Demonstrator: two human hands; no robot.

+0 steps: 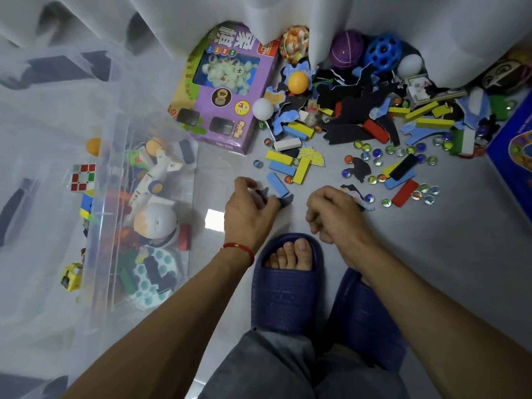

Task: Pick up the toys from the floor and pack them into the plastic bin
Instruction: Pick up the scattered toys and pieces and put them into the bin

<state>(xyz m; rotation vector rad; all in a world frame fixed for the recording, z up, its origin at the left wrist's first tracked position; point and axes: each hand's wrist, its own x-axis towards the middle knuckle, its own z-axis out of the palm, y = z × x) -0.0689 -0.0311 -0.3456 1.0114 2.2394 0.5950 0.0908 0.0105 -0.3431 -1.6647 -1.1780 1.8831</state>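
My left hand [249,210] is low over the floor and pinches dark puzzle pieces [285,200] just in front of a blue block [277,184]. My right hand [335,214] is curled beside it, its fingers closed on a black, white and blue puzzle piece [358,197] that sticks out on its right. The clear plastic bin [110,145] stands at the left with a toy plane [155,180], a white round toy and blocks inside. Coloured blocks, marbles [377,161], balls and black puzzle pieces [351,131] lie scattered ahead.
A purple chess game box [230,90] lies beside the bin. A blue board game box [512,156] sits at the right edge. White curtains hang at the back over some balls. My feet in dark blue slippers [285,283] are just behind my hands.
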